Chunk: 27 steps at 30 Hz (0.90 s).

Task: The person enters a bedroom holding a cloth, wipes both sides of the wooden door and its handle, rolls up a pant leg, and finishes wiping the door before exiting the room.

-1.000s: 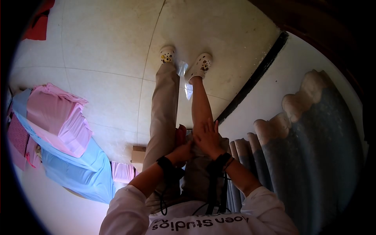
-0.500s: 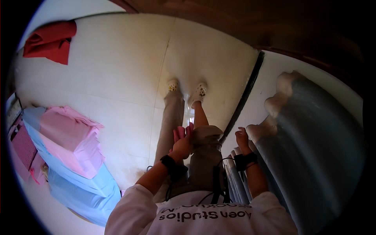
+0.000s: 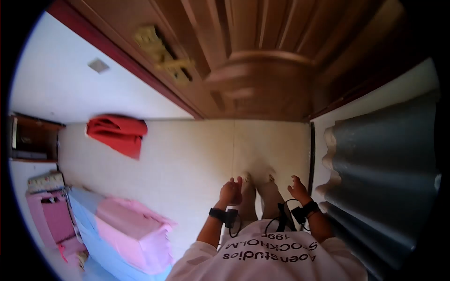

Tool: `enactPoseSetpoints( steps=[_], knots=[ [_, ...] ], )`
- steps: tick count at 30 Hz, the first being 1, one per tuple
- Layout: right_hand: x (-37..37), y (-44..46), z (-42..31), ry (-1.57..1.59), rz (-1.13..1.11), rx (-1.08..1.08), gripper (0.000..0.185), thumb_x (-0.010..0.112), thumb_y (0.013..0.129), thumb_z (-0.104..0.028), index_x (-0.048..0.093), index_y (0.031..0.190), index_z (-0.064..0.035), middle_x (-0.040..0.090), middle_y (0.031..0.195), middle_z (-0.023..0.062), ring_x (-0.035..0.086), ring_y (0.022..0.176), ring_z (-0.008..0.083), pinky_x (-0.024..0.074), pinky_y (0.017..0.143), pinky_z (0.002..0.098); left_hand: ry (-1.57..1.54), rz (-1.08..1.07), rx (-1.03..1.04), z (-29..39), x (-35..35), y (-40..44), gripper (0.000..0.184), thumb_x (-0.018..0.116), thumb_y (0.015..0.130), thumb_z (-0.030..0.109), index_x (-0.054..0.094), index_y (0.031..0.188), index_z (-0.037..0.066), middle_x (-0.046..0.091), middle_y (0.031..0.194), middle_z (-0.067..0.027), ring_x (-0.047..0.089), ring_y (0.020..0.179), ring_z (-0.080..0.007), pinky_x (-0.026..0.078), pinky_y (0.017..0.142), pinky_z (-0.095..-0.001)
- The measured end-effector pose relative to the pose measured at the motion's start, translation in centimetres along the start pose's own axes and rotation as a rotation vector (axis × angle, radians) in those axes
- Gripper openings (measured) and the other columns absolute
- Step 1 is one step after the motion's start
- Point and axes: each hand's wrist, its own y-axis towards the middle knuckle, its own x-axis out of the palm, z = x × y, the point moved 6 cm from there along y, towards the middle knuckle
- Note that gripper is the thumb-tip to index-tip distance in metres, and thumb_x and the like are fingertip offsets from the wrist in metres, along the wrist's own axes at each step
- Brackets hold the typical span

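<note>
My left hand (image 3: 228, 192) hangs in front of my left thigh, its fingers curled. A reddish-pink thing (image 3: 238, 191) shows along its inner side, too small and blurred to name. On the other side, my right hand (image 3: 297, 189) hangs beside my right leg with its fingers loosely apart and nothing in it. Each wrist has a black strap, the left strap (image 3: 223, 215) and the right strap (image 3: 304, 212), with black cables near them.
Ahead stands a brown panelled door (image 3: 262, 79) with a brass handle (image 3: 176, 65). A red cloth (image 3: 119, 133) lies on the pale floor (image 3: 187, 154) by the wall. Pink and blue covers (image 3: 136, 225) drape furniture at left. A grey-blue curtain (image 3: 384, 173) hangs at right.
My view has tilted up, bringing the door and its handle into sight. My feet have moved, and both hands have swung with the step. The reddish-pink thing stays at my left hand.
</note>
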Motion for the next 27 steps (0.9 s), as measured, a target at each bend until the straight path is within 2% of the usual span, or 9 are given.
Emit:
enactPoseSetpoints(
  steps=[4, 8, 14, 17, 19, 20, 23, 25, 27],
  knots=[
    [-3.8, 0.0, -5.4, -0.016, -0.048, 0.016, 0.05, 0.054, 0.071, -0.022, 0.035, 0.112, -0.0003, 0.043, 0.109, 0.0194, 0.048, 0.093, 0.0325, 0.0404, 0.078, 0.0369, -0.254, 0.158, -0.02, -1.3, -5.4, 2.2, 0.021, 0.053, 0.072, 0.012, 0.055, 0.09, 0.001, 0.059, 0.081, -0.0169, 0.059, 0.073, -0.024, 0.047, 0.063, -0.0308],
    [-6.6, 0.6, -9.6, 0.096, 0.04, -0.054, 0.05, 0.055, 0.072, -0.023, 0.036, 0.111, -0.0001, 0.047, 0.106, 0.0191, 0.049, 0.094, 0.0315, 0.0406, 0.078, 0.0351, -0.225, 0.236, 0.166, 4.2, -12.4, 2.5, 0.02, 0.051, 0.072, 0.008, 0.054, 0.09, 0.0, 0.059, 0.078, -0.0157, 0.059, 0.069, -0.0205, 0.047, 0.061, -0.0281],
    [-12.0, 2.1, -19.3, 0.404, 0.077, -0.436, 0.055, 0.059, 0.073, -0.016, 0.029, 0.116, -0.0013, 0.048, 0.1, 0.017, 0.054, 0.078, 0.0203, 0.0437, 0.068, 0.0293, -0.621, -0.059, 0.596, 16.0, -18.8, 1.0, 0.028, 0.048, 0.074, 0.0, 0.048, 0.102, 0.001, 0.056, 0.087, -0.0088, 0.053, 0.078, -0.0151, 0.044, 0.067, -0.0246],
    [-16.2, 2.5, -25.3, 0.398, 0.214, -0.585, 0.065, 0.061, 0.072, -0.017, 0.022, 0.122, -0.0039, 0.047, 0.102, 0.015, 0.053, 0.076, 0.0175, 0.044, 0.066, 0.0273, -0.7, -0.229, 0.611, 22.7, -20.5, -1.6, 0.023, 0.049, 0.076, 0.0, 0.048, 0.099, 0.002, 0.054, 0.087, -0.0051, 0.051, 0.08, -0.0119, 0.041, 0.071, -0.0215],
    [-17.6, 2.5, -29.0, 0.698, -0.145, -0.609, 0.076, 0.064, 0.071, -0.02, 0.014, 0.126, -0.0073, 0.046, 0.104, 0.0118, 0.052, 0.074, 0.0145, 0.044, 0.064, 0.0244, -0.616, -0.263, 0.644, 24.8, -20.8, -1.2, 0.019, 0.05, 0.076, 0.001, 0.049, 0.095, 0.003, 0.053, 0.088, -0.0025, 0.048, 0.079, -0.0079, 0.038, 0.069, -0.018],
    [-18.7, 2.9, -30.0, 0.701, -0.119, -0.629, 0.076, 0.064, 0.071, -0.02, 0.014, 0.126, -0.0073, 0.046, 0.104, 0.0118, 0.052, 0.074, 0.0145, 0.044, 0.064, 0.0244, -0.675, -0.322, 0.616, 25.5, -20.6, -0.8, 0.02, 0.051, 0.075, 0.0, 0.049, 0.095, 0.002, 0.053, 0.088, -0.0011, 0.047, 0.079, -0.0063, 0.037, 0.068, -0.017],
    [-19.8, 4.5, -31.3, 0.821, -0.153, -0.726, 0.073, 0.065, 0.07, -0.021, 0.02, 0.126, -0.0083, 0.051, 0.096, 0.0086, 0.051, 0.071, 0.0116, 0.0437, 0.061, 0.022, -0.727, -0.361, 0.63, 26.9, -20.2, 0.3, 0.023, 0.051, 0.075, -0.001, 0.047, 0.097, 0.002, 0.052, 0.089, -0.001, 0.047, 0.079, -0.0057, 0.038, 0.068, -0.0174],
    [-18.9, 6.7, -31.0, 0.653, -0.364, -0.729, 0.059, 0.066, 0.069, -0.02, 0.037, 0.118, -0.0053, 0.056, 0.086, 0.0047, 0.05, 0.067, 0.0095, 0.0436, 0.059, 0.0221, -0.656, -0.332, 0.601, 27.7, -19.9, 1.6, 0.03, 0.052, 0.075, 0.0, 0.043, 0.104, 0.003, 0.05, 0.093, -0.0026, 0.046, 0.086, -0.0093, 0.038, 0.074, -0.0199],
    [-18.4, 9.8, -29.3, 0.504, -0.317, -0.723, 0.044, 0.067, 0.068, -0.02, 0.051, 0.105, -0.0015, 0.058, 0.077, 0.0024, 0.047, 0.065, 0.0069, 0.0419, 0.058, 0.0223, -0.656, -0.345, 0.635, 28.6, -20.0, 2.7, 0.032, 0.051, 0.075, -0.002, 0.042, 0.105, 0.003, 0.05, 0.095, -0.0029, 0.046, 0.087, -0.0097, 0.038, 0.075, -0.0205]
  ],
)
